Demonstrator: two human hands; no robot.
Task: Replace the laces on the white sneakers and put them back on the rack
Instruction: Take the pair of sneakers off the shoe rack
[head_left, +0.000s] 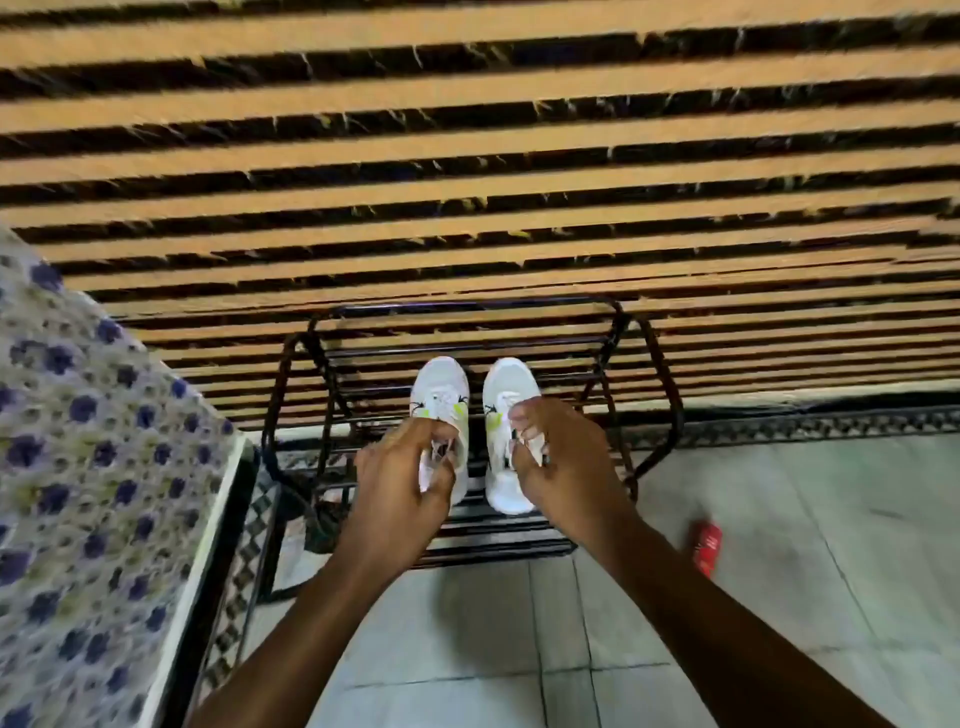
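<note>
Head view: left hand (400, 467) gripping left sneaker (441, 382) at its collar, right hand (563, 457) gripping right sneaker (511, 382) likewise, each equally near; pair side by side, long axes 6 to 12 o'clock, toes at 12, over black rack (674, 405).

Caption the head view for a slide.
Left hand and right hand grip the white sneakers, one each, at the black rack.
</note>
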